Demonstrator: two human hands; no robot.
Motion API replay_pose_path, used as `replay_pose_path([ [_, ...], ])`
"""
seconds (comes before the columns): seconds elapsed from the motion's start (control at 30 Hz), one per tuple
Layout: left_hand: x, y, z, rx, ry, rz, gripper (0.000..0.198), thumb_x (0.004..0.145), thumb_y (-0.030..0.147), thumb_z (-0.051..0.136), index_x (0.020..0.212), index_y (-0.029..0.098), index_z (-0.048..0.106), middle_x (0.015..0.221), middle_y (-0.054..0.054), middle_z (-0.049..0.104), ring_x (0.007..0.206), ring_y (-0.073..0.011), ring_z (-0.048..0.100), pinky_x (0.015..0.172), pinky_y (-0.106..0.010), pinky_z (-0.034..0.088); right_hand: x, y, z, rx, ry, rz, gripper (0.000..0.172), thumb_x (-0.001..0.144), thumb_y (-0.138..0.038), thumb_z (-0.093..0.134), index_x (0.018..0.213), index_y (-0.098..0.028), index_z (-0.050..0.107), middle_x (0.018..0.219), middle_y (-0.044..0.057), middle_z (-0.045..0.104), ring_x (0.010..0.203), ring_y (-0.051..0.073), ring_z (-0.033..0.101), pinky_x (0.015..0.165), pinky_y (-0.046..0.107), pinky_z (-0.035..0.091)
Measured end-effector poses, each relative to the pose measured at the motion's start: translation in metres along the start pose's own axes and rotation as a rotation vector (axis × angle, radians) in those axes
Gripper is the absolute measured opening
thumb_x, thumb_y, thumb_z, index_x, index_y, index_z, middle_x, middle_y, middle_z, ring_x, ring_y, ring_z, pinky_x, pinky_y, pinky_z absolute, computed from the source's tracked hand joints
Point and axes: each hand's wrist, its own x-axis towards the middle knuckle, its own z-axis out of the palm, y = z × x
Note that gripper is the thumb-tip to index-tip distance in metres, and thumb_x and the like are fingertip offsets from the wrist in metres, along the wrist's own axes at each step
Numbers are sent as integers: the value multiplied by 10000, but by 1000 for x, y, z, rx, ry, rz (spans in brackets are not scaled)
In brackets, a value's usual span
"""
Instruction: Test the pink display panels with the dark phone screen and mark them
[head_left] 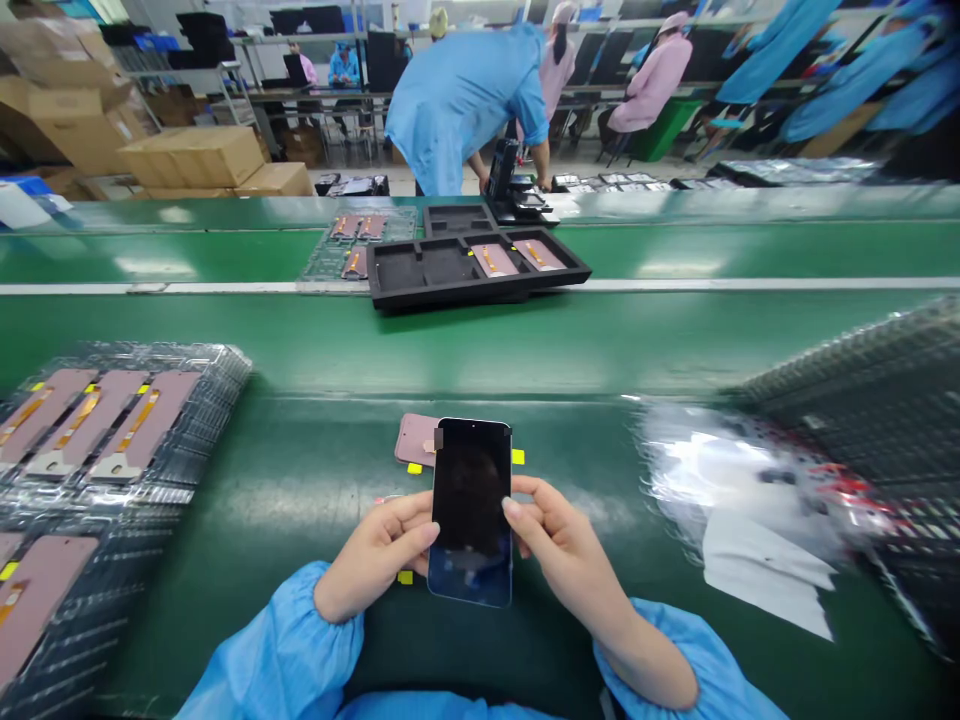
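A black phone screen (pixel 472 510) is held upright, dark face toward me, above the green bench. My left hand (pixel 381 548) grips its left edge, thumb on the front and fingers behind. On the right edge, my right hand (pixel 561 535) pinches it the same way. A yellow tab (pixel 518 457) sticks out at its upper right. Just behind it, a pink-backed screen (pixel 413 438) lies on the bench, partly hidden by the held one. Another yellow tab (pixel 406 578) shows below my left hand; what it belongs to is mostly hidden.
Stacked clear trays (pixel 187 440) with pink-backed screens stand at left. Plastic film (pixel 697 470), white sheets (pixel 765 570) and stacked trays (pixel 892 430) are at right, blurred. A black tray (pixel 420 285) rests on the green conveyor (pixel 660 335) ahead. A person in blue (pixel 465 100) bends beyond it.
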Motion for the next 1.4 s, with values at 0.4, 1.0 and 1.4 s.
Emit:
replay_pose_path([
  [0.4, 1, 10, -3, -96, 251, 116, 558, 847, 350, 687, 1352, 164, 539, 849, -61, 700, 729, -163, 660, 649, -262, 561, 2, 4, 0, 129, -407, 90, 560, 904, -529, 562, 1352, -194, 537, 872, 74, 755, 862, 226, 722, 791, 406, 576],
  [1.0, 2, 1, 3, 493, 249, 117, 450, 850, 538, 579, 599, 177, 484, 500, 43, 485, 452, -81, 461, 486, -203, 380, -1, 5, -1, 97, -150, -43, 468, 919, -482, 561, 1259, -162, 587, 826, 66, 760, 824, 228, 731, 789, 366, 567],
  [1.4, 1, 2, -1, 417, 203, 83, 461, 841, 566, 582, 615, 174, 495, 488, 46, 513, 445, -87, 512, 533, -227, 414, 5, 10, 0, 239, -230, -92, 408, 948, -440, 540, 1316, -271, 592, 1098, 61, 728, 843, 203, 732, 803, 352, 591],
])
